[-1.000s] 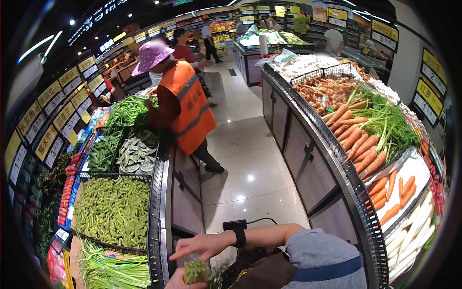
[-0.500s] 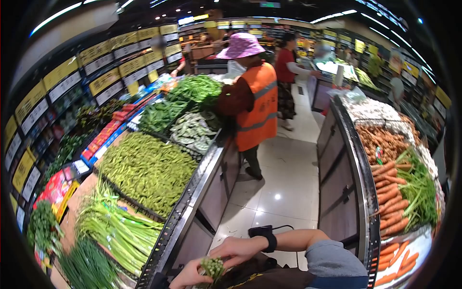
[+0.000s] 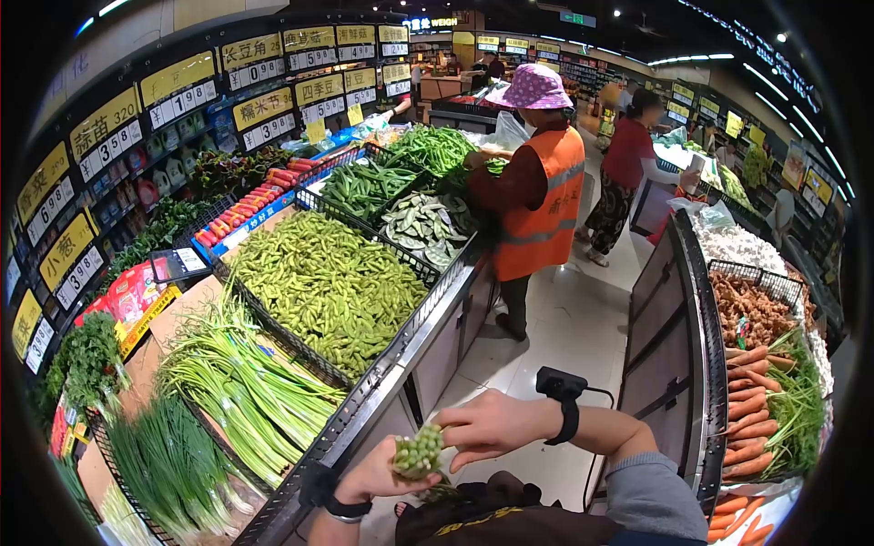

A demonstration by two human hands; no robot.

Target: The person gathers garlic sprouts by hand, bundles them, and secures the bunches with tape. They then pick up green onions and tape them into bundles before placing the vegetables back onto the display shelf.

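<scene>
At the bottom centre, my left hand [image 3: 378,475] is wrapped round a bundle of thin green stalks [image 3: 418,453], whose pale cut ends point up. My right hand [image 3: 487,426] is just to the right of the bundle, its fingers extended towards the stalk ends; the thumb and fingers are apart. A black strap with a small device [image 3: 562,386] is on my right wrist. Long green stems [image 3: 246,382] and dark green chives [image 3: 173,473] lie on the stand left of my hands.
A bin of green pods [image 3: 323,282] fills the left stand. A person in an orange vest [image 3: 546,205] leans over it, and another in red [image 3: 628,159] stands beyond. Carrots [image 3: 748,419] lie on the right stand, across the tiled aisle [image 3: 569,318].
The view has tilted up and turned left. My hands have come up higher in view, and my right hand has drawn back from the bundle, with its fingers now more extended.
</scene>
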